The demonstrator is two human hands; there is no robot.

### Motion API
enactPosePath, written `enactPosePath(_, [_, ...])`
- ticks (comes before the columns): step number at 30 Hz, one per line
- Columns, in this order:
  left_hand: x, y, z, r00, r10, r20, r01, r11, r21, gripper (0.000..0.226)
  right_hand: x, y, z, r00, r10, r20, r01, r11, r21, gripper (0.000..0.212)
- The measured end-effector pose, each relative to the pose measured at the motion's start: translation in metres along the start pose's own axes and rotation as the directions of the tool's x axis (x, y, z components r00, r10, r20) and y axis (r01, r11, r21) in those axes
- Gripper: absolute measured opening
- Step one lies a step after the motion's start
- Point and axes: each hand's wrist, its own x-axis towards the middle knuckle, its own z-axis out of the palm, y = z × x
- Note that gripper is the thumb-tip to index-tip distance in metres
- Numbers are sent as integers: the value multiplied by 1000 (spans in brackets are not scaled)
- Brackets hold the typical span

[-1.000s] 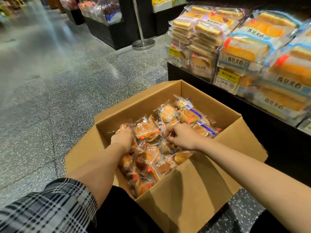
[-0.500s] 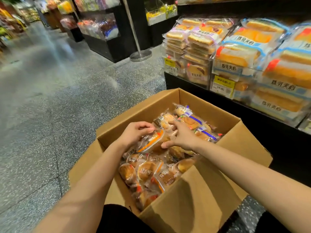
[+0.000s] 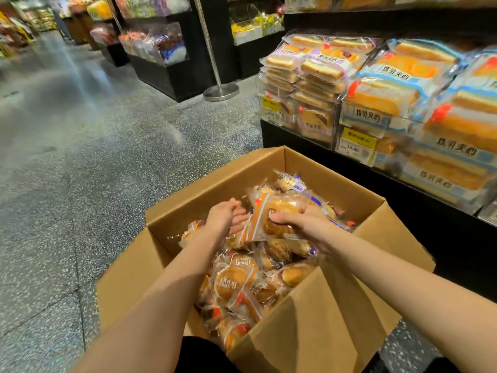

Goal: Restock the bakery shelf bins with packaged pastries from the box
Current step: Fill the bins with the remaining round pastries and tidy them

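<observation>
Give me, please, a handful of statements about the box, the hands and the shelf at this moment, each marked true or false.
1. The right hand grips a clear-wrapped pastry packet with an orange stripe, lifted above the pile. True.
2. The cardboard box is empty. False: it is full of wrapped pastries.
3. The left hand rests on the floor beside the box. False: it is over the box, next to the lifted packet; whether it holds anything is unclear.
4. The shelf bins on the right hold stacked packaged cakes, with a yellow price tag on the front. True.
5. A metal post base stands on the speckled floor beyond the box. True.
</observation>
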Motion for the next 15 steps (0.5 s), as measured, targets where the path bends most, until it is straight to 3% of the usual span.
enactPosePath(3, [27, -28, -19, 972, -105, -211, 145, 972, 184, 20, 5, 2, -3, 983, -17, -180, 14, 1000, -14, 60])
enactPosePath(5, [33, -43, -27, 958, -135, -255, 206, 938, 278, 20, 6, 1, -4, 966, -4, -260, 17, 999, 49, 48])
enactPosePath(7, [28, -44, -24, 950, -207, -235, 263, 934, 241, 17, 6, 1, -3, 954, -3, -299, 25, 997, 69, 38])
enactPosePath(9, [23, -42, -18, 941, -278, -193, 311, 934, 176, 19, 6, 6, -3, 954, 8, -300, 12, 998, 64, 41])
enactPosePath(13, [7, -32, -4, 972, -194, -129, 209, 971, 119, 20, 8, 15, -2, 960, 29, -278, -19, 999, 36, 50])
enactPosePath(15, [31, -50, -8, 934, -308, -183, 314, 949, 2, 17, 9, 17, -3, 965, 36, -258, -34, 999, 12, 62])
